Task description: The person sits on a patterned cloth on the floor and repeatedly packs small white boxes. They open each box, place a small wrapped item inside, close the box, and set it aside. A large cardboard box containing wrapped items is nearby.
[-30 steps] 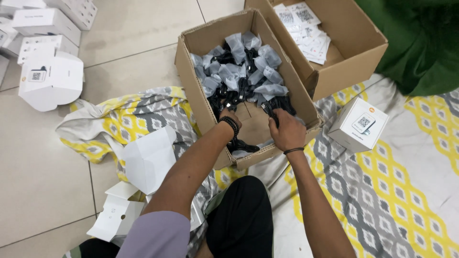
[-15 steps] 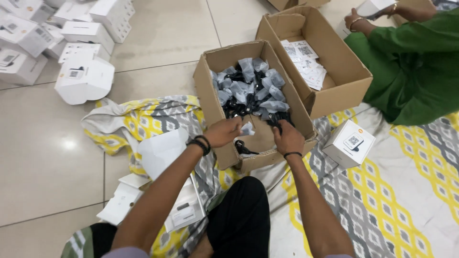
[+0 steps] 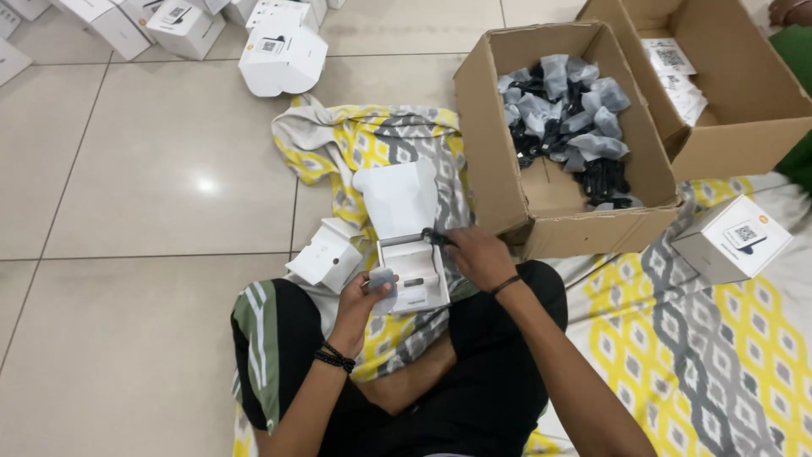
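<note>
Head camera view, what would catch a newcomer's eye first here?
The brown cardboard box heaped with grey-wrapped black cables stands out, upper right. In front of it the hands work at an open white carton: the left hand holds a small grey packet, the right hand a black cable end.

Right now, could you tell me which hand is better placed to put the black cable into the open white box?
The right hand: it already pinches the black cable just above the open white box, while the left hand holds a small grey pouch.
</note>
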